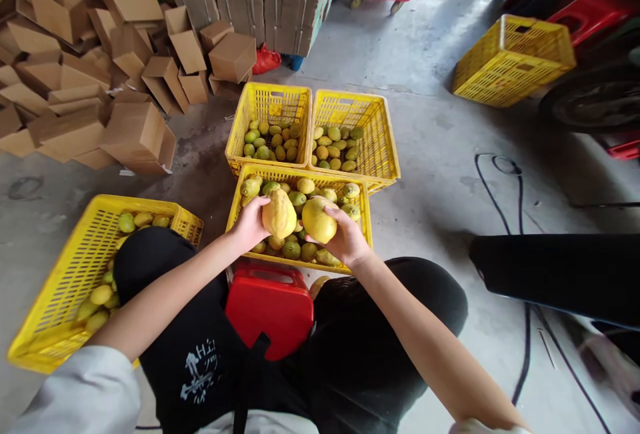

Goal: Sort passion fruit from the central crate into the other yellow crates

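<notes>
My left hand (253,224) is closed around a large yellow lemon (279,213) with a ribbed, bumpy skin. In my right hand (345,234) is a rounder, smoother yellow lemon (319,221), the thumb resting on its upper side. Both lemons are held side by side, a small gap between them, above a yellow plastic crate (367,227). Green and yellow lemons (291,250) lie in that crate, partly hidden by my hands.
Two yellow crates (391,134) (240,114) with smaller fruit stand behind. Another fruit crate (55,274) is by my left knee. A red stool (270,307) sits between my legs. Cardboard boxes (135,131) pile up at left; a black cable (521,221) and yellow crate (515,61) are right.
</notes>
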A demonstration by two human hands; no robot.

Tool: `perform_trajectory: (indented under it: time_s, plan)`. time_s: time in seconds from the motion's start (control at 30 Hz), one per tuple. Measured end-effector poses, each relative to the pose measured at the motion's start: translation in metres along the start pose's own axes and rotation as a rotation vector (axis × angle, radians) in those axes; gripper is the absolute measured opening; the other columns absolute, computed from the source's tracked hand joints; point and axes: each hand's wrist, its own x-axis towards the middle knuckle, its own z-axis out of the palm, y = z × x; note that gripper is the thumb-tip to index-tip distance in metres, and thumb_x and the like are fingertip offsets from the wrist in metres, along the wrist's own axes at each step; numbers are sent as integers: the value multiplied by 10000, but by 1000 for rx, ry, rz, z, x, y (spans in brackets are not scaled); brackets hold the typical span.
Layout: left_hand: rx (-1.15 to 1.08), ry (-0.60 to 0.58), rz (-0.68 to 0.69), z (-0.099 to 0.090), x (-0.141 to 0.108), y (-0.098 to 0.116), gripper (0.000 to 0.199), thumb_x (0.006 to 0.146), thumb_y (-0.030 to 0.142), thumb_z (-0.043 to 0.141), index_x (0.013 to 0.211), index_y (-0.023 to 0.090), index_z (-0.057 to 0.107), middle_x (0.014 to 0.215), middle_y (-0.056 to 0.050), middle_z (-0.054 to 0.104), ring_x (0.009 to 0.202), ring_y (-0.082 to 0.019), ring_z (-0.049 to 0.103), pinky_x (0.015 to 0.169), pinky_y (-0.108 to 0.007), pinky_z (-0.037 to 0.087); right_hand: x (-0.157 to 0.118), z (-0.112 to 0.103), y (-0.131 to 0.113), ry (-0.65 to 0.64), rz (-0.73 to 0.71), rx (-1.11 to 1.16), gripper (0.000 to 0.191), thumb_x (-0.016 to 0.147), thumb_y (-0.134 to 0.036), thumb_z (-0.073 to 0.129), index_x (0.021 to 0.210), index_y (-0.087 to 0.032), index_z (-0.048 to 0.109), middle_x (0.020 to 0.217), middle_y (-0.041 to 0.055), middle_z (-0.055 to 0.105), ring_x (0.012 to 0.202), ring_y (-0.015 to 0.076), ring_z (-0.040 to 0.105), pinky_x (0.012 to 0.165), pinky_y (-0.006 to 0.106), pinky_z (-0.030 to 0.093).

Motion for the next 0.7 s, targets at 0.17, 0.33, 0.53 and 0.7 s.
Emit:
perform_trajectory:
  time_s: [0.17,0.33,0.53,0.7]
  plan:
    - [124,27,85,4,-1,-6,243,782,261,737,1005,195,668,988,-38,713,978,-206,673,855,-308,541,-1,5,0,-7,-21,22,425,695,-340,749,1089,-300,594,970,1,706,831,253,736,573,341,621]
    - [157,86,103,5,-3,-7,260,729,263,763,953,156,686,870,-40,704,859,-177,677,772,-265,552,-2,6,-1,-11,-41,29,425,718,-335,723,1122,-308,594,968,-11,700,872,245,727,657,362,626]
    - [106,81,6,8,-6,-3,266,750,284,718,978,166,646,887,-70,721,870,-266,728,852,-452,583,0,5,-4,-19,-61,104,417,715,-355,622,1128,-295,611,986,10,734,1005,291,707,825,473,614]
    - [-60,108,-5,18,-10,3,266,895,293,457,987,147,659,908,-103,735,999,-294,717,918,-483,570,1,4,-5,-42,-74,111,412,693,-318,644,1104,-300,619,972,10,751,983,290,719,823,475,620]
